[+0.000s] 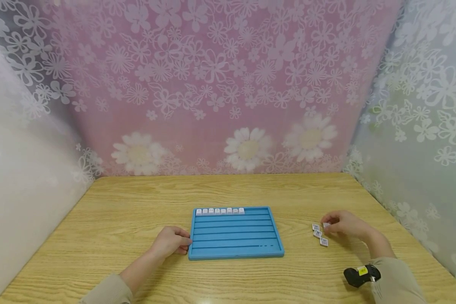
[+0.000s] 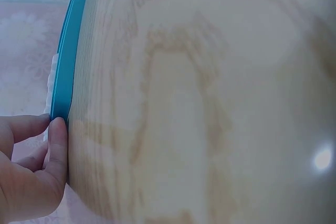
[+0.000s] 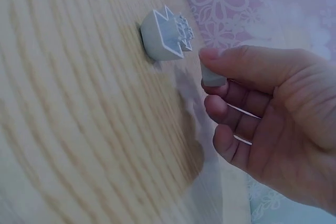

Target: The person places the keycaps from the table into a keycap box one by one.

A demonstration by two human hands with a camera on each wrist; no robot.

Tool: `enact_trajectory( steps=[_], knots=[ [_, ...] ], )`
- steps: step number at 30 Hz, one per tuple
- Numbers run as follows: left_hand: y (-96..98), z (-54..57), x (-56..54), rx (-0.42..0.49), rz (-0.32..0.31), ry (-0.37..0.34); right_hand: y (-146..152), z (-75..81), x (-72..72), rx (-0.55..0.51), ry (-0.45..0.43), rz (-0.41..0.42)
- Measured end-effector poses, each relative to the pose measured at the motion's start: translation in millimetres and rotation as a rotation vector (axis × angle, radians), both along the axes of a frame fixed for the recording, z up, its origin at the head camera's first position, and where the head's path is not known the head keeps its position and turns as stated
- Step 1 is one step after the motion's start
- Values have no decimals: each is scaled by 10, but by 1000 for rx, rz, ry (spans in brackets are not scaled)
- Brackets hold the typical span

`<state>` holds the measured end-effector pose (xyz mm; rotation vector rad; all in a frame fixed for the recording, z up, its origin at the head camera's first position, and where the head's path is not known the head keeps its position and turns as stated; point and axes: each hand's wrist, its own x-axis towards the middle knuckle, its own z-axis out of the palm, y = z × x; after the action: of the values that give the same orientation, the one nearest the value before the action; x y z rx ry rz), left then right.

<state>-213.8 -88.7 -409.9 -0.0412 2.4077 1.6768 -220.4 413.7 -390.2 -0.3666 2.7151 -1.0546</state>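
Note:
A blue ridged tray [image 1: 233, 232] lies on the table, with a row of white keycaps [image 1: 217, 211] along the left part of its top slot. My left hand [image 1: 172, 242] is at the tray's left side, thumb and finger pinching its rim, as the left wrist view shows at the blue edge [image 2: 65, 80]. Off to the right, my right hand [image 1: 346, 223] pinches a white keycap [image 3: 212, 77] between thumb and fingers, just above the table. Next to it lie several loose keycaps [image 1: 317, 233], hollow underside up; their open edges [image 3: 163, 35] show in the right wrist view.
The wooden table [image 1: 137, 194] reaches back to a pink flowered curtain [image 1: 213, 84], with pale flowered sheets at both sides. A black device with a yellow label [image 1: 362, 271] is on the right wrist.

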Motion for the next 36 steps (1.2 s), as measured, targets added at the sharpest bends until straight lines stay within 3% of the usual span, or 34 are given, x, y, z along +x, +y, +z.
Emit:
enact_trajectory(
  steps=[7,23,36],
  knots=[
    [0,10,5,1,7,-10,-27,23,-23,-103,-11,18],
    [5,22,8,-1,7,0,-173,95,-74,-165,-22,13],
    [4,7,-1,9,10,-2,-331,114,-131,-133,8,27]
  ],
)
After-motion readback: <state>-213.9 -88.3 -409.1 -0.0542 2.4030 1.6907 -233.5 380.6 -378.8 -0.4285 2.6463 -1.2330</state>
